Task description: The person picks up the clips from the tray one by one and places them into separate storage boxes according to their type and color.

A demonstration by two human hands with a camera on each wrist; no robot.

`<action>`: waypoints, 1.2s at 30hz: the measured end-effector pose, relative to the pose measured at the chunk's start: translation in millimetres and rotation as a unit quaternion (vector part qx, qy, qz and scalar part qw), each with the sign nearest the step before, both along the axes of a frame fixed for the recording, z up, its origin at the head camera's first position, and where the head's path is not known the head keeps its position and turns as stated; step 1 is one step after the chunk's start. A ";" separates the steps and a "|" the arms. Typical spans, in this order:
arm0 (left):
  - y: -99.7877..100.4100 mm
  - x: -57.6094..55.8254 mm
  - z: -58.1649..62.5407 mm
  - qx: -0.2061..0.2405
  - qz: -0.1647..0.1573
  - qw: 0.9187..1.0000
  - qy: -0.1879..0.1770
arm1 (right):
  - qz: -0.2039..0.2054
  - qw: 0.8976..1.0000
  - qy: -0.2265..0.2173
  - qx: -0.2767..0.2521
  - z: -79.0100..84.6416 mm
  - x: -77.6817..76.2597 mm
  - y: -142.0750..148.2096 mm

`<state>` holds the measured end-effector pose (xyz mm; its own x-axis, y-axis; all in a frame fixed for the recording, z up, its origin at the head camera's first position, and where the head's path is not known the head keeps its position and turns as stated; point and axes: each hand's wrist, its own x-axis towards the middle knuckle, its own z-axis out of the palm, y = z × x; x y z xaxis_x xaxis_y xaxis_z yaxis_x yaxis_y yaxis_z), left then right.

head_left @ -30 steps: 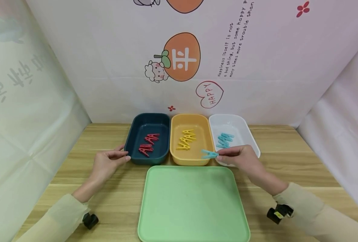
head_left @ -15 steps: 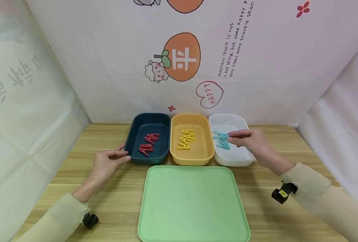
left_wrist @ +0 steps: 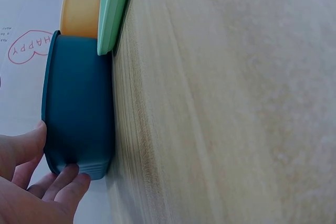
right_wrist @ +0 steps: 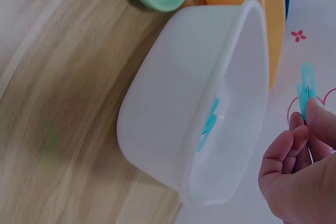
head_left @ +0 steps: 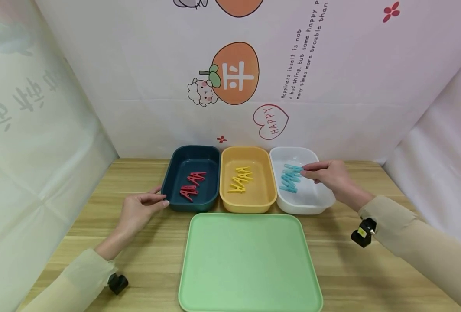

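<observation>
My right hand (head_left: 333, 180) is over the white bin (head_left: 302, 209), pinching a light blue clothespin (right_wrist: 307, 90) between thumb and fingertips. In the right wrist view that clothespin stands clear above the bin's rim. Other light blue clothespins (head_left: 289, 185) lie in a slanting row on the bin floor. At the left, my left hand (head_left: 138, 212) holds the near left corner of the dark blue bin (left_wrist: 81, 98). Its thumb sits at the rim and its fingers curl against the outer wall. Red clothespins (head_left: 188, 190) lie inside this bin.
Between those two bins stands a yellow bin (head_left: 248, 208) with several yellow clothespins (head_left: 237, 187). A light green tray (head_left: 250, 260) lies in front on the wooden table (head_left: 152, 268). A printed white cloth (head_left: 156, 121) hangs behind the bins, with plain cloth at both sides.
My right hand has carried the light blue clothespin from over the yellow bin's near right corner to the far end of the row in the white bin. My left hand has stayed put.
</observation>
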<state>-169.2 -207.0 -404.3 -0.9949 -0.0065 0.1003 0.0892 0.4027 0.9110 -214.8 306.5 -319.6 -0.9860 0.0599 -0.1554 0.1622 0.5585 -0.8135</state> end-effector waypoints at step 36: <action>0.7 -0.4 1.4 0.007 0.007 1.000 0.002 | 0.032 0.994 -0.064 0.088 -23.0 -24.4 0.3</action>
